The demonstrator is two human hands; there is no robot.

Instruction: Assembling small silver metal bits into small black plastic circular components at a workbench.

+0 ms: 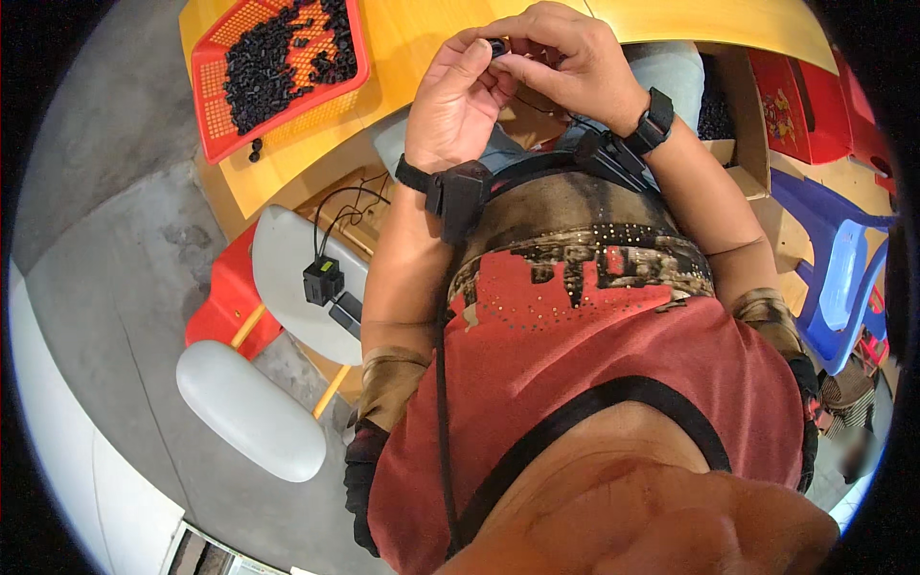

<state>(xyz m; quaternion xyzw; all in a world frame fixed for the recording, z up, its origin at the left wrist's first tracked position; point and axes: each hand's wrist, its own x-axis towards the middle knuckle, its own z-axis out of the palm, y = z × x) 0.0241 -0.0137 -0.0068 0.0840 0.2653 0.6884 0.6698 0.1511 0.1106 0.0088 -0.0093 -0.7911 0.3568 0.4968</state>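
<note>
At the frame's top centre, a small black piece lies between the two thumb tips; left hand and right hand both pinch it.

To my left I see a pale grey chair on the grey floor, a cabled black device on its seat; to my right, a blue plastic chair.

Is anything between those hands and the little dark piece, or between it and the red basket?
Nothing visible separates the left hand or right hand from the small dark piece; both have fingers at it. Toward the red basket, the left hand itself lies between, then yellow tabletop.
</note>
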